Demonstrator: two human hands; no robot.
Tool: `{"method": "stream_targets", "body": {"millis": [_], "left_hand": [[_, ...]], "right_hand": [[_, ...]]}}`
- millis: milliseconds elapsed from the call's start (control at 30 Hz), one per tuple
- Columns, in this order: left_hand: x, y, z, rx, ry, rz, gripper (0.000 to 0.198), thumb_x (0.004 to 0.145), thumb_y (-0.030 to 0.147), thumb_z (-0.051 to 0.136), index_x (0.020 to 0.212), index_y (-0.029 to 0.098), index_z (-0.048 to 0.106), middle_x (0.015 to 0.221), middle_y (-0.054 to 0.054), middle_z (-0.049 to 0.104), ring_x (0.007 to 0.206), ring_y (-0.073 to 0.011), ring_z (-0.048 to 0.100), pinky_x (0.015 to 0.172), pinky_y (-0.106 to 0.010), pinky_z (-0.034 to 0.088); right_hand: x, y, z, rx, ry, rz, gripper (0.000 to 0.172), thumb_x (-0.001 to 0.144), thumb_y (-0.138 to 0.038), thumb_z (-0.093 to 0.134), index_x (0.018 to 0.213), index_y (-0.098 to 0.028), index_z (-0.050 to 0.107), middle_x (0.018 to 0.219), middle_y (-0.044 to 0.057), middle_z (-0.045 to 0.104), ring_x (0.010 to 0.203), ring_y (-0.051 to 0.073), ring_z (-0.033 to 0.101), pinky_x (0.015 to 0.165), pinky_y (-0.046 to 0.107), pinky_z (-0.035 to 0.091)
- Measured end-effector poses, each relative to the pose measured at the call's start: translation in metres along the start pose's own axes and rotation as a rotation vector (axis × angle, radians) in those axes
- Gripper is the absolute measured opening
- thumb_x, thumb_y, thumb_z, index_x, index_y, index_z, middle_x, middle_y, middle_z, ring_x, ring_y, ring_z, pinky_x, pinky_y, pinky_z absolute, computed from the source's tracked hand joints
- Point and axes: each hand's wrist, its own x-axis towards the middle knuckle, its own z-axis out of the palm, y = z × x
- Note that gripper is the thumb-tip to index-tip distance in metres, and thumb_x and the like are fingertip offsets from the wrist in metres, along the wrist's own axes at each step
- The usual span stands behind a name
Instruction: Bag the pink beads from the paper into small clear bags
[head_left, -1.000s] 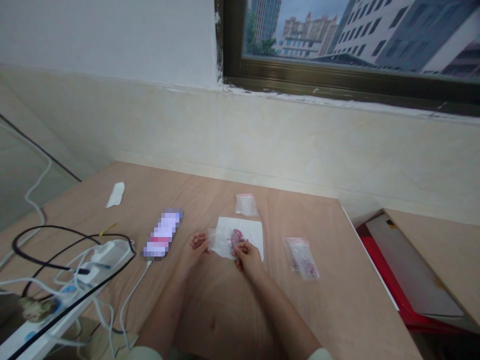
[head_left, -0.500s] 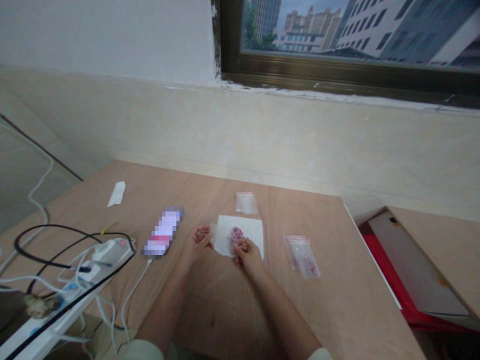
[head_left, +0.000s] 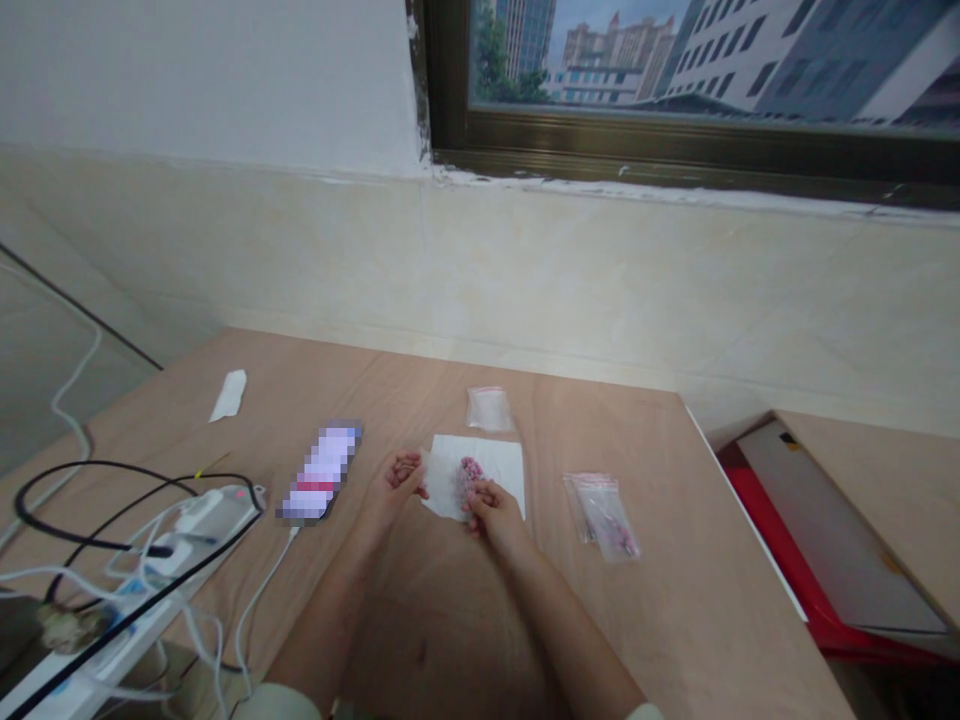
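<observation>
A small clear plastic bag (head_left: 448, 476) with pink beads in it lies over a white paper sheet (head_left: 501, 462) on the wooden table (head_left: 420, 600). My left hand (head_left: 395, 482) pinches the bag's left edge with curled fingers. At the bag's right side my right hand (head_left: 491, 508) is closed on it, close to the pink beads. Both forearms reach in from the bottom of the view.
Another clear bag (head_left: 488, 409) lies behind the paper, and a bag with small pink items (head_left: 604, 515) lies to the right. A phone (head_left: 321, 472) on a white cable, a power strip (head_left: 199, 520) with tangled cords and a white scrap (head_left: 229, 394) sit to the left. A red and grey case (head_left: 817, 560) stands beyond the table's right edge.
Both hands stay on the beaded bag, with my left hand drawn slightly closer to the right. The view has shifted a little.
</observation>
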Motion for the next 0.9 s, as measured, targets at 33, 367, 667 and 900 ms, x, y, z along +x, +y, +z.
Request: {"method": "stream_targets", "body": {"millis": [33, 367, 667, 900], "left_hand": [[-0.001, 0.001, -0.001, -0.001, -0.005, 0.0, 0.035, 0.054, 0.032, 0.065, 0.078, 0.014, 0.047, 0.062, 0.004, 0.052, 0.048, -0.0081, 0.051, 0.043, -0.021, 0.044], [-0.004, -0.001, -0.007, -0.015, -0.006, 0.006, 0.034, 0.054, 0.03, 0.067, 0.077, 0.015, 0.048, 0.061, 0.005, 0.053, 0.048, -0.0082, 0.052, 0.045, -0.021, 0.045], [-0.013, 0.007, -0.011, 0.019, -0.036, -0.018, 0.037, 0.054, 0.032, 0.067, 0.079, 0.016, 0.045, 0.06, 0.005, 0.052, 0.046, -0.0085, 0.052, 0.045, -0.023, 0.045], [-0.03, 0.003, -0.023, 0.053, -0.085, -0.086, 0.031, 0.056, 0.026, 0.064, 0.08, 0.018, 0.047, 0.063, 0.004, 0.055, 0.054, -0.0106, 0.054, 0.05, -0.022, 0.044]], "right_hand": [[0.0, 0.0, 0.0, 0.003, 0.002, 0.0, 0.037, 0.052, -0.039, 0.065, 0.078, -0.017, 0.05, 0.052, -0.003, 0.055, 0.031, 0.007, 0.041, 0.029, 0.02, 0.032], [-0.002, -0.003, 0.003, 0.053, -0.003, -0.003, 0.029, 0.053, -0.033, 0.064, 0.07, -0.017, 0.047, 0.051, -0.003, 0.056, 0.031, 0.007, 0.041, 0.028, 0.019, 0.032], [-0.003, -0.006, 0.002, 0.114, 0.037, 0.071, 0.026, 0.05, -0.03, 0.066, 0.066, -0.016, 0.052, 0.063, 0.001, 0.059, 0.042, 0.008, 0.048, 0.043, 0.024, 0.043], [-0.012, -0.017, -0.001, 0.058, 0.084, 0.042, 0.022, 0.056, -0.035, 0.062, 0.064, -0.016, 0.053, 0.064, 0.001, 0.055, 0.046, 0.008, 0.045, 0.04, 0.021, 0.038]]}}
